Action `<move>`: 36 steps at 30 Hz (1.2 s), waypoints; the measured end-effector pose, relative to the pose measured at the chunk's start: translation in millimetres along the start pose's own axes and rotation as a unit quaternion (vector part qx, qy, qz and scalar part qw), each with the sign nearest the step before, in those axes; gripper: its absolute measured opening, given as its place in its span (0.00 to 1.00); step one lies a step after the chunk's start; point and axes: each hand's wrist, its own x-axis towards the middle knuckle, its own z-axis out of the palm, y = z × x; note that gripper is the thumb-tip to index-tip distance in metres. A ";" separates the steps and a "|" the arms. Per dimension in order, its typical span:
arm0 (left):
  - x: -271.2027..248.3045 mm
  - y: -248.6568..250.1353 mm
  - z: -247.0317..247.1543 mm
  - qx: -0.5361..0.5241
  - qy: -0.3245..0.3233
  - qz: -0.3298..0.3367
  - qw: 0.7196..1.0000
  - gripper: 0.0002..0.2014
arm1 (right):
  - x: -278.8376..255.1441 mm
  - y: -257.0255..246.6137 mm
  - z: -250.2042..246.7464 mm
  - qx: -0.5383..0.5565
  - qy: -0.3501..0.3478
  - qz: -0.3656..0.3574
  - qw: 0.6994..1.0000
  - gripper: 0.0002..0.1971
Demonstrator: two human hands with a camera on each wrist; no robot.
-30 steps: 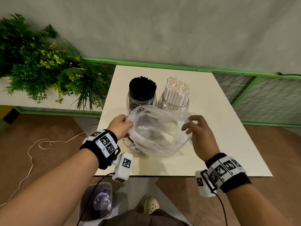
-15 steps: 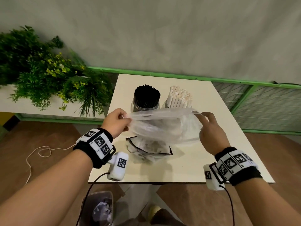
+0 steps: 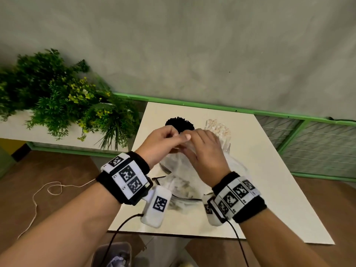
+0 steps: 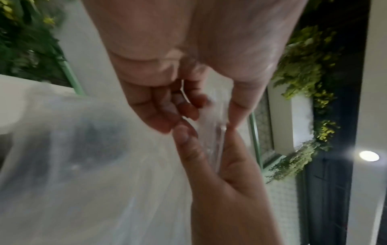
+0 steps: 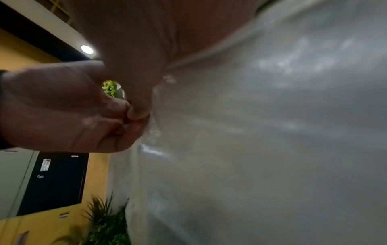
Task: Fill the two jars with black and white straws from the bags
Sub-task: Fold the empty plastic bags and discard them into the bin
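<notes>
Both hands meet above the table, lifting a clear plastic bag [image 3: 234,166] by its top edge. My left hand [image 3: 165,139] pinches the bag's rim, as does my right hand [image 3: 200,145]; their fingertips touch. In the left wrist view the bag [image 4: 87,165] hangs below the left hand [image 4: 180,109], and in the right wrist view the bag [image 5: 261,132] fills the frame beside my right hand [image 5: 136,112]. Behind the hands stand the jar of black straws [image 3: 179,122] and the jar of white straws [image 3: 219,128]. A second bag [image 3: 183,191] lies on the table under my wrists.
The white table [image 3: 279,189] stands against a green railing [image 3: 212,106]. A leafy plant [image 3: 63,99] sits to the left. A cord [image 3: 48,191] lies on the brown floor, and a bin [image 3: 113,255] stands below the table's front edge.
My hands came together from holding the bag stretched wide, bringing its two edges to meet in front of the jars. The view tilted upward.
</notes>
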 end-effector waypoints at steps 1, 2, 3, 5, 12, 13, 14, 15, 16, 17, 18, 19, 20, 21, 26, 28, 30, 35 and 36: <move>0.8 1.4 -6.0 0.052 0.008 0.040 0.998 0.13 | 6.3 5.7 -2.8 0.030 0.017 -0.010 0.999 0.16; 2.7 0.1 -15.5 0.135 0.021 0.073 0.988 0.19 | 11.8 10.7 -7.2 0.060 0.034 -0.017 0.997 0.13; 4.0 -2.3 -26.4 0.234 0.025 0.095 0.967 0.29 | 17.0 14.4 -12.5 0.084 0.052 -0.021 0.995 0.11; 5.4 -10.7 -44.3 0.407 0.021 0.108 0.907 0.44 | 27.2 17.0 -25.4 0.121 0.078 -0.032 0.989 0.07; 11.7 -5.8 -72.9 0.276 0.175 0.120 0.938 0.09 | 50.4 40.4 -63.9 0.209 0.189 0.094 0.955 0.12; 11.2 -4.7 -79.2 0.256 0.197 0.113 0.940 0.09 | 49.9 50.3 -66.7 0.238 0.223 0.124 0.937 0.12; 12.1 -3.3 -85.6 0.240 0.212 0.105 0.941 0.09 | 50.1 59.4 -69.6 0.268 0.253 0.144 0.918 0.11; 12.6 -1.6 -91.0 0.230 0.213 0.095 0.945 0.09 | 49.2 65.6 -71.4 0.292 0.269 0.156 0.904 0.11; 14.0 -0.8 -95.4 0.220 0.204 0.088 0.950 0.08 | 48.1 70.2 -71.3 0.303 0.274 0.161 0.898 0.11; 14.0 2.3 -96.5 0.210 0.191 0.081 0.955 0.08 | 47.4 71.9 -71.0 0.308 0.273 0.166 0.896 0.10; 14.9 5.8 -96.0 0.189 0.180 0.082 0.962 0.08 | 47.6 72.9 -69.7 0.310 0.273 0.170 0.895 0.10; 15.7 9.4 -93.9 0.140 0.171 0.084 0.972 0.08 | 48.7 73.0 -68.4 0.322 0.276 0.174 0.889 0.09; 16.7 13.1 -90.4 0.073 0.169 0.078 0.980 0.08 | 48.6 72.1 -68.1 0.351 0.277 0.177 0.877 0.09; 18.4 16.4 -87.2 0.004 0.171 0.064 0.983 0.08 | 47.5 72.0 -68.1 0.388 0.264 0.179 0.865 0.12; 26.2 21.7 -81.6 -0.196 0.168 0.036 0.965 0.09 | 5.6 69.5 -32.2 0.407 -0.058 0.239 0.880 0.44; 29.2 20.5 -81.2 -0.209 0.160 0.028 0.964 0.10 | -12.2 64.5 -9.3 0.408 -0.114 0.258 0.868 0.24; 32.5 20.3 -86.3 -0.206 0.181 0.030 0.961 0.11 | -19.3 68.0 5.9 0.429 -0.036 0.302 0.851 0.07; 39.4 19.2 -115.6 -0.167 0.262 0.039 0.950 0.15 | -16.6 85.9 2.1 0.460 0.147 0.330 0.811 0.13; 41.3 18.9 -117.6 -0.172 0.263 0.029 0.949 0.15 | -17.3 83.4 2.4 0.458 0.107 0.318 0.823 0.16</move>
